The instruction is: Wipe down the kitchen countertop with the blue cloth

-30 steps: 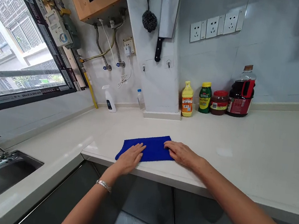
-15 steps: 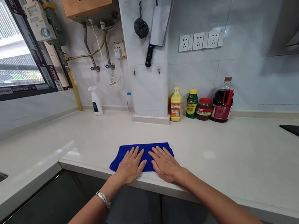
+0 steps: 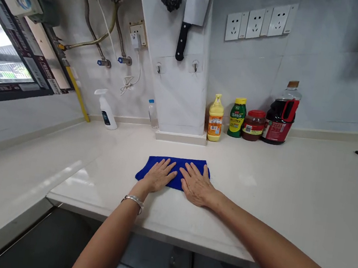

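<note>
A blue cloth [image 3: 174,164] lies spread on the white countertop [image 3: 259,180]. My left hand [image 3: 159,175] rests flat on the cloth's left half, fingers stretched out and pointing away from me; a silver bracelet [image 3: 134,201] circles that wrist. On the right half, my right hand [image 3: 195,185] presses down with its fingers spread. Neither hand grips the cloth. Both palms reach past the cloth's near edge.
Against the back wall stand a yellow bottle [image 3: 215,119], a green bottle [image 3: 237,118], a red-lidded jar [image 3: 253,126] and a large dark sauce bottle [image 3: 279,121]. A spray bottle [image 3: 106,110] and clear bottle [image 3: 153,115] stand further left. A cleaver [image 3: 197,3] hangs above.
Both hands and the cloth have slid away from the counter's front edge, toward the wall. The camera has moved closer and tilted lower.
</note>
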Demonstrator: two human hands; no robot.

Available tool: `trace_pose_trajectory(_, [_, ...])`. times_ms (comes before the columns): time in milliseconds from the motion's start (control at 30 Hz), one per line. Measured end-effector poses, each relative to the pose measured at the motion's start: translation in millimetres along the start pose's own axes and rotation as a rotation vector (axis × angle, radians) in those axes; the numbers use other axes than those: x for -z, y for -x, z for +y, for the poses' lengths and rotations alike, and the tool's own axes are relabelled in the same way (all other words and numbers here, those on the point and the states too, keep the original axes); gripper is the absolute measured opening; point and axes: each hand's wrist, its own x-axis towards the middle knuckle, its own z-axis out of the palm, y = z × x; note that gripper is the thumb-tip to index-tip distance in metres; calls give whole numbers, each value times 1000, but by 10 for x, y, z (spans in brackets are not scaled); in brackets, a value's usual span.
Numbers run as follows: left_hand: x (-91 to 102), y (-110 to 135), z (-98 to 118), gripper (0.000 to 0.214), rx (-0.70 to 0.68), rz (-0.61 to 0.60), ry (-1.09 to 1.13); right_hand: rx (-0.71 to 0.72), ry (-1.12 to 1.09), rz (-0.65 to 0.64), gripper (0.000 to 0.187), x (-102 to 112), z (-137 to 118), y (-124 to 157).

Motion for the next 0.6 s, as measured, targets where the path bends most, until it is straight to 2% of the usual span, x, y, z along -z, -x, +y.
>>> trace_pose_trajectory(267, [43, -581, -197, 71, -3, 44, -36, -53, 18, 4, 62, -13, 183, -557])
trace_pose_trajectory(600, [30, -1349, -603, 66, -97, 132, -53, -77, 48, -34, 64, -11, 478, -1195])
